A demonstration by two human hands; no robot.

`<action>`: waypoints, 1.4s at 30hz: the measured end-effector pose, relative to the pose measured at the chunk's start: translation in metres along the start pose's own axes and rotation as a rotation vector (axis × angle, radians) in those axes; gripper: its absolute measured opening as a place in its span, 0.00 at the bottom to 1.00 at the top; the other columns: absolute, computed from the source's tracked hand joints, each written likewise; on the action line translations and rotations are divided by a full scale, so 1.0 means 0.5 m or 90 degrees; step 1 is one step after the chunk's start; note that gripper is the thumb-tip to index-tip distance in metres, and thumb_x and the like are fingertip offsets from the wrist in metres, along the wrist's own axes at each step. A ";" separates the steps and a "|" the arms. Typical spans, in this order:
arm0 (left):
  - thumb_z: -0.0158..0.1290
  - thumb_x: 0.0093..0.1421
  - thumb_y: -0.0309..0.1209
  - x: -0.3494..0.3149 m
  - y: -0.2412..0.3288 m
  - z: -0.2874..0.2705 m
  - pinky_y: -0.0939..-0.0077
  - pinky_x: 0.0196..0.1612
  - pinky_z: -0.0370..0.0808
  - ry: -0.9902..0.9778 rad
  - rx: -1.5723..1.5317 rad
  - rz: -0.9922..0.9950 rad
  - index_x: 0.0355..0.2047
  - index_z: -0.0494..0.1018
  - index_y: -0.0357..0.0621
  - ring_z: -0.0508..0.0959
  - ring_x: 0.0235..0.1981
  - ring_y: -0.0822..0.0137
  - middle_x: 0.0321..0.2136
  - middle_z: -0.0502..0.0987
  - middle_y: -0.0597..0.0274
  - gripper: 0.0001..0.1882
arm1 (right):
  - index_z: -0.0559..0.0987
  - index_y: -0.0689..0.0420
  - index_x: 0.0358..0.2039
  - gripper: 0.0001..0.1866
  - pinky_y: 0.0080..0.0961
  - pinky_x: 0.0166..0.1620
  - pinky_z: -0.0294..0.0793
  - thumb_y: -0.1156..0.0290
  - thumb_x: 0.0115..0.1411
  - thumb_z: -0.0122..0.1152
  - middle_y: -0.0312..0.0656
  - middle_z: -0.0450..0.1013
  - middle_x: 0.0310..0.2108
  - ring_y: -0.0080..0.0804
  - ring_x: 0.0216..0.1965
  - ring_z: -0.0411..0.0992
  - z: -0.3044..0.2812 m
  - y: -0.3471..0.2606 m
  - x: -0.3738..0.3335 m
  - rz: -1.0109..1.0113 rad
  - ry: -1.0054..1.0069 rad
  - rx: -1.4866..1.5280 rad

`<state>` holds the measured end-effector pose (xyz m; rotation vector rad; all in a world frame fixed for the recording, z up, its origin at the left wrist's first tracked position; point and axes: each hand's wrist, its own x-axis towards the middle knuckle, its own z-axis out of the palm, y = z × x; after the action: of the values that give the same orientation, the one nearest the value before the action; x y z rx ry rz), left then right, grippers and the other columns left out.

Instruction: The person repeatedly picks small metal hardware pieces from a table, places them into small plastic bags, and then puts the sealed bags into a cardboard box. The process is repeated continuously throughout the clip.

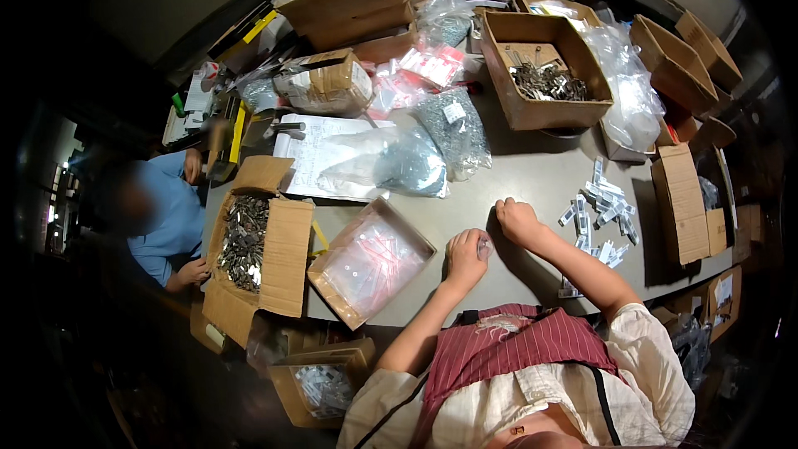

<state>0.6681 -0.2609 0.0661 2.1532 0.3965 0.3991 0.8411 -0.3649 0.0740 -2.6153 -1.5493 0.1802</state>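
Note:
My left hand (pixel 466 259) is closed at the middle of the table's near side. A small clear, pinkish plastic piece (pixel 485 246), perhaps a little bag, shows at its fingers. Just to the right and slightly farther off, my right hand (pixel 517 222) is curled closed above the grey tabletop (pixel 499 185). Whatever it pinches, if anything, is hidden. Right of my right forearm lies a loose group of small pale packs (pixel 608 202). Left of my left hand stands a shallow cardboard tray (pixel 421 259) holding clear bags with red lines (pixel 376 254).
At left, an open carton (pixel 288 256) holds small metal parts (pixel 242 243); a person in blue (pixel 170 212) sits beyond it. Bags of small parts (pixel 455 135) lie on papers (pixel 303 150) ahead. A carton of metal clips (pixel 544 112) stands at back right. Another box (pixel 291 382) is below the table edge.

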 end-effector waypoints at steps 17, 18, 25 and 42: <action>0.63 0.52 0.22 -0.003 0.092 0.028 0.65 0.41 0.77 -0.095 -0.269 -0.107 0.42 0.75 0.40 0.82 0.38 0.54 0.34 0.81 0.53 0.16 | 0.84 0.54 0.38 0.10 0.38 0.41 0.77 0.71 0.54 0.65 0.46 0.80 0.34 0.48 0.36 0.78 -0.193 -0.040 -0.167 -0.159 0.032 0.452; 0.63 0.52 0.22 -0.008 0.092 0.028 0.65 0.41 0.77 -0.098 -0.260 -0.126 0.42 0.75 0.40 0.82 0.38 0.54 0.35 0.81 0.53 0.16 | 0.85 0.53 0.39 0.11 0.37 0.42 0.77 0.71 0.54 0.65 0.46 0.80 0.34 0.48 0.37 0.78 -0.203 -0.040 -0.172 -0.157 0.038 0.480; 0.57 0.61 0.26 -0.039 0.100 0.014 0.75 0.34 0.75 -0.076 -0.237 -0.165 0.44 0.76 0.45 0.76 0.31 0.74 0.34 0.78 0.65 0.11 | 0.81 0.60 0.40 0.15 0.42 0.38 0.80 0.61 0.61 0.65 0.51 0.80 0.34 0.49 0.35 0.80 -0.185 0.157 -0.187 0.256 0.149 0.078; 0.65 0.55 0.31 -0.030 0.087 0.082 0.67 0.43 0.78 0.005 -0.206 -0.114 0.43 0.76 0.40 0.82 0.38 0.59 0.36 0.81 0.53 0.17 | 0.83 0.64 0.36 0.23 0.38 0.37 0.76 0.58 0.49 0.76 0.52 0.80 0.31 0.48 0.31 0.78 -0.093 0.081 -0.140 0.134 0.098 0.413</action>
<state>0.6780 -0.3208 0.0766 1.7861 0.4896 0.3445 0.8501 -0.4468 0.1179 -2.1941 -0.9499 0.4075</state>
